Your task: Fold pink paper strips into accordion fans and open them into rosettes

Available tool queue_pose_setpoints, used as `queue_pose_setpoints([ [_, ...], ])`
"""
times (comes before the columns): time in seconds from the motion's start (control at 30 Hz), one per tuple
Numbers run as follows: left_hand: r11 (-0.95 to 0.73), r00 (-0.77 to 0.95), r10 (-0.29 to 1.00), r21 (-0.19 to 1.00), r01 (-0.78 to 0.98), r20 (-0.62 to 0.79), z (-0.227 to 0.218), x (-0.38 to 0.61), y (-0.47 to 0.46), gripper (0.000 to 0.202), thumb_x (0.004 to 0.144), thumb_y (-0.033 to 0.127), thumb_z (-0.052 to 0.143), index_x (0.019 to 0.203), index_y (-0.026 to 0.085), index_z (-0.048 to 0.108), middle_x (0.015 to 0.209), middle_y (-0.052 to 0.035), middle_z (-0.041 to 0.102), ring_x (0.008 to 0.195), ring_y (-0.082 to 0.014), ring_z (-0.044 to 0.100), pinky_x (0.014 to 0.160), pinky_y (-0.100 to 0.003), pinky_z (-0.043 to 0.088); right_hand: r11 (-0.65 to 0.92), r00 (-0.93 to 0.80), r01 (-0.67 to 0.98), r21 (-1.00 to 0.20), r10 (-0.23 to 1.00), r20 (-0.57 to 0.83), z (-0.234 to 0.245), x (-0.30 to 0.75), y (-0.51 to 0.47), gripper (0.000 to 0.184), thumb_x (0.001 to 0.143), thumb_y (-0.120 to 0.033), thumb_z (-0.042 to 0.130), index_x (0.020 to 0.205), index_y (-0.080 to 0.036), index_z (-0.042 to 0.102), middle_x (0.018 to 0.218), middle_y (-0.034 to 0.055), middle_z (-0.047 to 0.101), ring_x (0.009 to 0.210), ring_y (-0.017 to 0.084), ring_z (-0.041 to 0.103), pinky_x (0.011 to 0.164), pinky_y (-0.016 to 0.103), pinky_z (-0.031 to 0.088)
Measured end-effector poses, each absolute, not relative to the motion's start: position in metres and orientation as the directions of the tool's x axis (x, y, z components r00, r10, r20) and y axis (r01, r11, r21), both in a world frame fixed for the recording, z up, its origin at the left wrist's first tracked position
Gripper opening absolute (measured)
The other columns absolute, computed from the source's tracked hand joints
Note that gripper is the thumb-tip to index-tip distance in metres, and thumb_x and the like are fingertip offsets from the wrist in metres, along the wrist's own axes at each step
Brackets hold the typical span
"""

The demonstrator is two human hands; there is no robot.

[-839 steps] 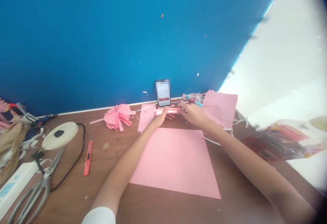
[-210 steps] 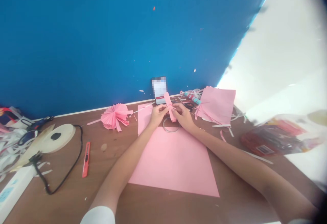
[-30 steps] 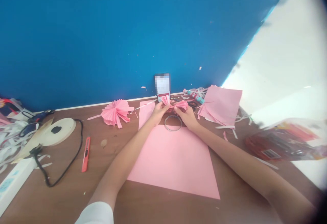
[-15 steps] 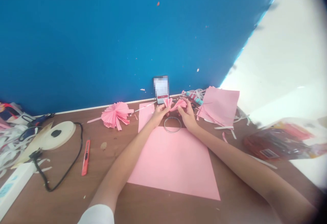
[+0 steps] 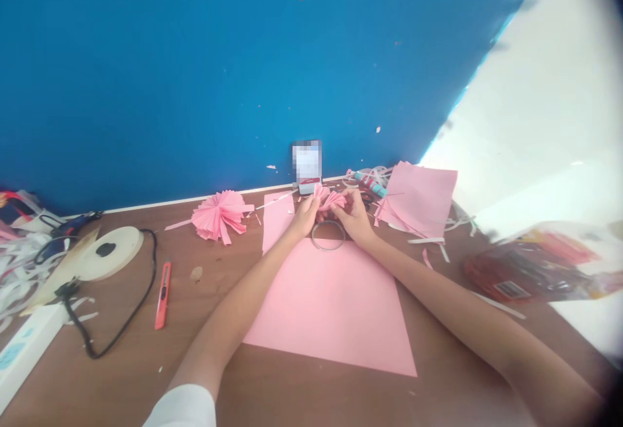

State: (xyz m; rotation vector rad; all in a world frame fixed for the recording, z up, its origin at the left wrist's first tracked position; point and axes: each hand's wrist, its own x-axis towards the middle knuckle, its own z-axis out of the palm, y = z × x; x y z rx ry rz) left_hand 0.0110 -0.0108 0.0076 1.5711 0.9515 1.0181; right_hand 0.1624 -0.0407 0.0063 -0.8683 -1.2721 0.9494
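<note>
Found one container only: a clear plastic bag (image 5: 535, 265) at the right edge of the brown table (image 5: 121, 375), packed with red items too blurred to identify. Bore a white label with dark bars, unreadable. Made out no legible writing anywhere else: phone (image 5: 307, 166) propped against the blue wall, screen blurred, red band at its foot.

Held the pleated pink paper (image 5: 331, 199) up off the table, just in front of the phone, pinched from both sides. Left hand (image 5: 304, 214) curled, fingertips closed on the paper's left fan. Right hand (image 5: 355, 219) curled the same way, thumb and fingers closed on the right fan. Hovered just beyond a thin wire ring (image 5: 328, 235) lying flat between the wrists, at the far edge of a large pink sheet (image 5: 331, 304).

Elsewhere, noted a finished pink rosette (image 5: 219, 215) well to the left of the hands, a stack of pink sheets (image 5: 421, 198) near the right hand, and farther left an orange utility knife (image 5: 162, 286), a cream tape roll (image 5: 104, 252) and a black cable (image 5: 121, 329).
</note>
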Motion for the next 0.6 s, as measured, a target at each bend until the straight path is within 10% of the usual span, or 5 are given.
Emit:
queue_pose_setpoints([
  [0.3, -0.191, 0.360, 0.923, 0.974, 0.121, 0.137, 0.009, 0.010, -0.013, 0.052, 0.089, 0.057, 0.037, 0.113, 0.014, 0.055, 0.070, -0.0037, 0.060, 0.059, -0.0126, 0.055, 0.057, -0.025, 0.045, 0.303, -0.014, -0.028, -0.953, 0.953, 0.303, 0.008, 0.159, -0.047, 0.032, 0.078, -0.036, 0.063, 0.096, -0.026, 0.038, 0.082, 0.0005, 0.065, 0.068, 0.020, 0.065, 0.062, 0.036, 0.055],
  [0.5, -0.311, 0.504, 0.827, 0.949, 0.042, 0.249, 0.018, 0.009, -0.018, 0.076, 0.074, 0.045, 0.068, 0.138, 0.017, 0.038, 0.133, -0.0139, 0.051, 0.120, -0.0273, 0.050, 0.095, -0.034, 0.045, 0.345, 0.000, 0.056, -0.937, 0.938, 0.346, 0.014, 0.160, -0.051, 0.041, 0.079, -0.032, 0.060, 0.116, -0.025, 0.043, 0.101, 0.0065, 0.065, 0.080, 0.021, 0.066, 0.067, 0.036, 0.057],
  [0.6, -0.332, 0.471, 0.845, 0.939, 0.087, 0.255, 0.021, 0.011, -0.021, 0.072, 0.079, 0.047, 0.062, 0.139, 0.017, 0.037, 0.135, -0.0134, 0.049, 0.122, -0.0276, 0.048, 0.098, -0.037, 0.043, 0.360, 0.026, 0.089, -0.929, 0.931, 0.363, 0.015, 0.161, -0.051, 0.037, 0.080, -0.031, 0.059, 0.115, -0.024, 0.048, 0.109, 0.0077, 0.063, 0.082, 0.021, 0.066, 0.068, 0.036, 0.057],
])
